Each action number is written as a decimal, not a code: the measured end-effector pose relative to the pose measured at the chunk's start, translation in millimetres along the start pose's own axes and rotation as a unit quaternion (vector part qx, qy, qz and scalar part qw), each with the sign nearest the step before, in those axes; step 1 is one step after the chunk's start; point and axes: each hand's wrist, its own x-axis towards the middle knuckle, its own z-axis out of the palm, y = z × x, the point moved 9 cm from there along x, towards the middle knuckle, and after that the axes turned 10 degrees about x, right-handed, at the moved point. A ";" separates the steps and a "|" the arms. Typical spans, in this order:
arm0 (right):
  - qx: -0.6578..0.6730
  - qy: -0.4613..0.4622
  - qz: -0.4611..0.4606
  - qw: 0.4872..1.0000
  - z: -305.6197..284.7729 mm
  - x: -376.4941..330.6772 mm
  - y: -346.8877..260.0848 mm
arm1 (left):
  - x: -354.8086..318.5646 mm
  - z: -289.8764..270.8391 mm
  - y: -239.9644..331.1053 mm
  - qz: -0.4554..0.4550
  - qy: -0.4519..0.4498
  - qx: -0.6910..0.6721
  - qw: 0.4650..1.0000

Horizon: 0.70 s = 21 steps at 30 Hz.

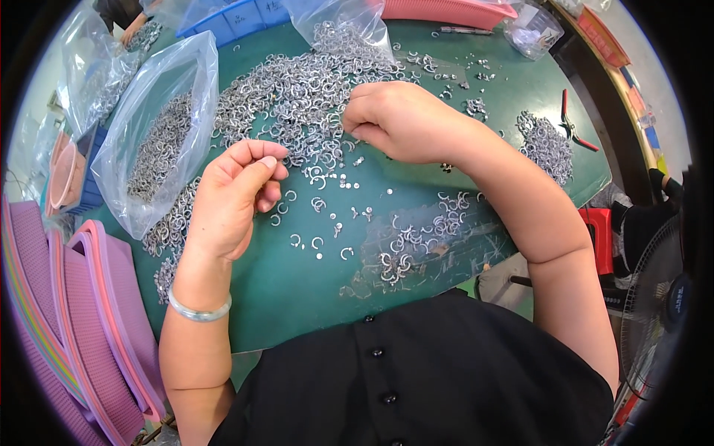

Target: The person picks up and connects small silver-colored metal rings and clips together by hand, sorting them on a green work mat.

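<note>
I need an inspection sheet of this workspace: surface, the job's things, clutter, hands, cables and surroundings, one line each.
Surface: green table, scratched near the front edge.
Job's things: heap of metal rings at the middle; loose rings and small studs between the hands.
Clutter: clear bag of rings at the left; a second bag at the back; red pliers at the right; smaller ring pile.
Hands: left hand pinched, whatever it holds too small to tell; right hand curled on the heap.
Cables: nothing seen.
Surroundings: stacked pink and purple trays at the left; blue bin at the back; fan at the right.
</note>
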 end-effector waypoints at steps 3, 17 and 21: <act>-0.003 -0.045 0.002 0.999 -0.4 -2.4 -3.7 | 0.7 -0.8 -3.6 -0.002 -0.011 -0.035 0.999; -0.013 -0.104 -0.061 0.993 24.0 -6.9 -17.7 | 11.8 -144.7 38.2 0.144 0.181 0.096 0.968; -0.039 -0.114 -0.022 0.992 -0.7 -8.7 -8.3 | 20.6 -190.4 34.1 0.098 0.239 0.241 0.936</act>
